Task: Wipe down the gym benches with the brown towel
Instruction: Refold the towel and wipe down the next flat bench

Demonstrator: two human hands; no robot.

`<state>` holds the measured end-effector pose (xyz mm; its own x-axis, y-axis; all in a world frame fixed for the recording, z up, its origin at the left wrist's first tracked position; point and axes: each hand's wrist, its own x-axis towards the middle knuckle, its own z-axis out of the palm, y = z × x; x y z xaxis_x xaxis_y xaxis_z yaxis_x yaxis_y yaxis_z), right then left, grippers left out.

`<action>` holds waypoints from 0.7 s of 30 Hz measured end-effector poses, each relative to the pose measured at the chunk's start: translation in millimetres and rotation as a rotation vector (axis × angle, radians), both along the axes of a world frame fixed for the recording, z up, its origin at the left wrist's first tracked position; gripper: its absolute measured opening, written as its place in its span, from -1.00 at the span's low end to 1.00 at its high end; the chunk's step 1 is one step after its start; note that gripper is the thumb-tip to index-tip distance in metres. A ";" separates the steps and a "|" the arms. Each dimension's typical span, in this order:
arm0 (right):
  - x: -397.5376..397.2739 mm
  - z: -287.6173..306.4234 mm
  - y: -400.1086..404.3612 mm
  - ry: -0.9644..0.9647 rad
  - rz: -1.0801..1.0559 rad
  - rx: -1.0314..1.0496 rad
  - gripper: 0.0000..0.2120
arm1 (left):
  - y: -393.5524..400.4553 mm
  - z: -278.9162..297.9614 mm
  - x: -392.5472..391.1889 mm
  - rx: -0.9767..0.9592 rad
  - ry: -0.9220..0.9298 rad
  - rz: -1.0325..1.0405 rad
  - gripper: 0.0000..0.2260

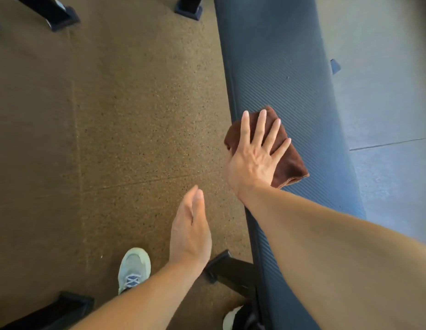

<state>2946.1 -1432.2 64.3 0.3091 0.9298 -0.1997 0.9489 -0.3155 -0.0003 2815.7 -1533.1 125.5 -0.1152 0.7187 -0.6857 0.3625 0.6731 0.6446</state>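
Brown towel (288,160) under flat right hand (252,160) on bench (290,75)

Bare forearms, pale green sneaker (134,267)

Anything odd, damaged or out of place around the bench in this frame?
Nothing stands out. The right hand presses the folded brown towel flat on the bench pad, near its left edge; the pad shows no tears or spills. The left hand hangs free over the floor.
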 end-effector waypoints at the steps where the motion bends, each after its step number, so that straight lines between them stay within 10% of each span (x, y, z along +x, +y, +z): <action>1: -3.7 -0.8 2.3 -0.010 -0.016 0.009 -0.13 | -0.7 0.9 -16.4 -0.002 -0.002 -0.022 -0.26; 11: 2.2 0.4 -20.9 -0.067 0.250 0.032 -0.23 | -15.0 -24.3 -81.5 0.072 0.090 -0.303 -0.48; 21: 7.7 19.0 -262.4 -0.145 0.561 -0.251 -0.46 | -116.6 -17.6 -33.5 0.061 0.085 -0.410 -0.55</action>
<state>2953.8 -1694.6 83.3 -0.1714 0.8886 -0.4256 0.9549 0.2561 0.1502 2782.2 -1649.7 107.9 0.1347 0.7555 -0.6411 0.6457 0.4238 0.6352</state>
